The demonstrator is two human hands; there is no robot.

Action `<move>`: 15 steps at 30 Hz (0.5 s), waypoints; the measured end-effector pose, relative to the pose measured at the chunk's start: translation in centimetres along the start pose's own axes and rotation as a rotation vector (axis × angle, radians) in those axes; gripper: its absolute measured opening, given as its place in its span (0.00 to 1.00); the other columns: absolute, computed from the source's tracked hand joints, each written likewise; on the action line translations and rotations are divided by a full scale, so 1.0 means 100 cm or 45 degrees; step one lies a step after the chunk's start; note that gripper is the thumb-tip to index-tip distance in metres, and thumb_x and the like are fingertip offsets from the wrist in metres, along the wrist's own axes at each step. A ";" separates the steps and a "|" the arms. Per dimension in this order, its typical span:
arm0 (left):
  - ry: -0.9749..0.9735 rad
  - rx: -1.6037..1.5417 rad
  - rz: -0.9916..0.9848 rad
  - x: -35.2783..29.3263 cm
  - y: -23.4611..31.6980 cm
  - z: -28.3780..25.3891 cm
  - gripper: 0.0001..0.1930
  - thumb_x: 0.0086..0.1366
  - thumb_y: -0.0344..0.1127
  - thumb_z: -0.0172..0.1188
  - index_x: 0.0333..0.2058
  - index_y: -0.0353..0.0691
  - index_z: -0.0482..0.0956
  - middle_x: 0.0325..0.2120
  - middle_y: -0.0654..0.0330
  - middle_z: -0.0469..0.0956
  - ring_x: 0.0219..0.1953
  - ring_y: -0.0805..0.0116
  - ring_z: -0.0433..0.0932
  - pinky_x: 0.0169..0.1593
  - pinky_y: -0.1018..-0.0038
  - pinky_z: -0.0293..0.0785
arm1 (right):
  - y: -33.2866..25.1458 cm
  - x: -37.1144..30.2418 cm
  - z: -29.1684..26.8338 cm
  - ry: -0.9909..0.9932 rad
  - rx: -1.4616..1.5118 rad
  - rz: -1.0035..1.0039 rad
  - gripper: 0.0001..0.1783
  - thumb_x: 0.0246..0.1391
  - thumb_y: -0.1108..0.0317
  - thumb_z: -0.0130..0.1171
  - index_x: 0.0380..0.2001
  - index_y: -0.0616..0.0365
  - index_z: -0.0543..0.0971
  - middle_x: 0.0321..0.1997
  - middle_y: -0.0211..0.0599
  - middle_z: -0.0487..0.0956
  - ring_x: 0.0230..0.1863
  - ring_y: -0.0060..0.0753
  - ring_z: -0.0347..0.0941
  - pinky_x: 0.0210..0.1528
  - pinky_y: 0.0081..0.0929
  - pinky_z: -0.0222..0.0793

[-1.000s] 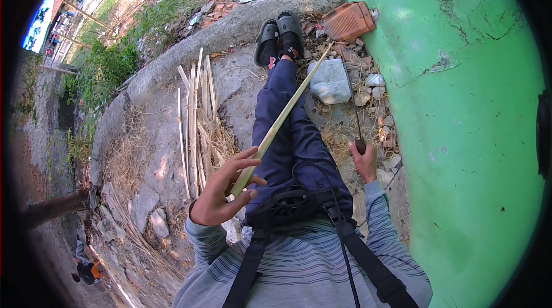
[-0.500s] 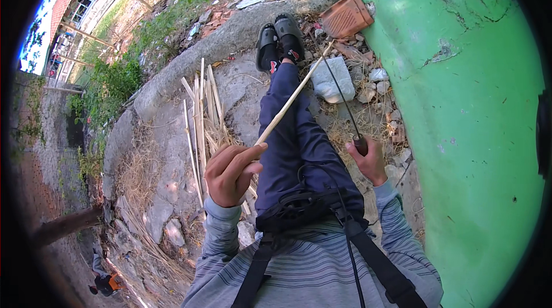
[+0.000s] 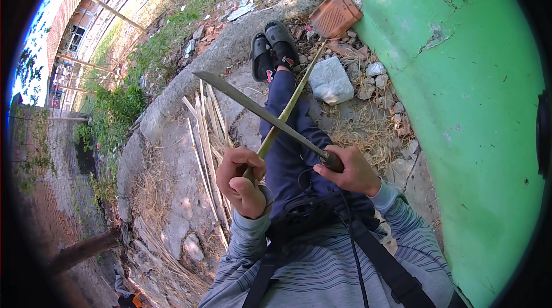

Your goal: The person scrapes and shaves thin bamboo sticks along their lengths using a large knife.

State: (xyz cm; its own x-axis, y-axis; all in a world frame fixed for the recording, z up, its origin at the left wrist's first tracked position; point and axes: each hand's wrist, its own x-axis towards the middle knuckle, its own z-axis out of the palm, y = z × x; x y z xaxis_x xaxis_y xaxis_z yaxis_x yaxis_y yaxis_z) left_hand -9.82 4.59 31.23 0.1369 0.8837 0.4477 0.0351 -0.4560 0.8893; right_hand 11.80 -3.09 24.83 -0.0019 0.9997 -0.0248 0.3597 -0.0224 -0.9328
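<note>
A pale green-yellow bamboo strip (image 3: 296, 95) is held slantwise above the navy trousers (image 3: 284, 170), its lower end over their left side and its narrow tip beyond them to the upper right. The left hand (image 3: 241, 183), by the left edge of the trousers, is curled with its fingers and thumb closed around the strip's lower end. The right hand (image 3: 349, 170), on the right side of the trousers, wraps the dark handle of a long-bladed knife (image 3: 253, 107), its thumb lying along the grip. The blade reaches leftward across the trousers and passes over the strip to form an X; whether the two touch cannot be told. To the left of the trousers, a loose bundle of split strips (image 3: 204, 118) lies on the ground. Dark clogs (image 3: 280, 41) cover the feet at the trousers' far end. To the right of the trousers sit a whitish stone block (image 3: 332, 80) and, farther up, a terracotta block (image 3: 336, 15); well to the right of them stands a cracked green wall (image 3: 471, 112).
</note>
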 end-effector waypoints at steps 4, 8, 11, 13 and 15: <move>-0.089 0.026 0.101 -0.001 -0.007 -0.003 0.38 0.76 0.69 0.37 0.22 0.37 0.66 0.16 0.60 0.69 0.16 0.75 0.63 0.21 0.76 0.55 | -0.006 0.001 -0.004 -0.052 0.073 -0.062 0.19 0.58 0.55 0.70 0.30 0.61 0.77 0.15 0.37 0.73 0.16 0.36 0.72 0.23 0.35 0.66; -0.139 0.218 0.227 -0.003 -0.005 0.001 0.40 0.77 0.69 0.29 0.17 0.40 0.60 0.13 0.60 0.65 0.14 0.73 0.61 0.20 0.74 0.52 | -0.014 -0.001 -0.015 -0.110 0.014 -0.080 0.19 0.58 0.55 0.70 0.30 0.60 0.78 0.15 0.37 0.73 0.15 0.38 0.72 0.23 0.35 0.65; -0.175 0.248 0.218 -0.007 -0.002 0.003 0.40 0.77 0.68 0.30 0.16 0.40 0.59 0.12 0.60 0.65 0.14 0.73 0.61 0.20 0.74 0.51 | -0.014 -0.003 -0.018 -0.132 -0.044 -0.100 0.18 0.59 0.55 0.70 0.29 0.59 0.77 0.15 0.37 0.74 0.16 0.41 0.73 0.24 0.37 0.66; -0.182 0.247 0.211 -0.009 -0.001 0.004 0.40 0.78 0.68 0.30 0.16 0.40 0.59 0.12 0.61 0.65 0.14 0.72 0.61 0.20 0.74 0.51 | -0.013 -0.005 -0.020 -0.123 -0.095 -0.103 0.17 0.58 0.56 0.69 0.29 0.58 0.77 0.16 0.39 0.75 0.18 0.46 0.75 0.24 0.39 0.67; -0.191 0.197 0.215 -0.012 -0.001 0.006 0.39 0.77 0.67 0.35 0.16 0.38 0.60 0.15 0.59 0.67 0.14 0.71 0.63 0.20 0.74 0.53 | -0.013 -0.010 -0.019 -0.120 -0.103 -0.108 0.16 0.58 0.57 0.69 0.30 0.58 0.77 0.17 0.41 0.75 0.19 0.48 0.76 0.25 0.40 0.67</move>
State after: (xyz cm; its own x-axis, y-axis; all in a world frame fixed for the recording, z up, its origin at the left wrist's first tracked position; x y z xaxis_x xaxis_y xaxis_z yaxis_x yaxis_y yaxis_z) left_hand -9.42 3.55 30.55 0.2985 0.7732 0.5595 0.1484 -0.6167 0.7731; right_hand 13.07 -4.00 26.74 -0.1216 0.9925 0.0154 0.4285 0.0665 -0.9011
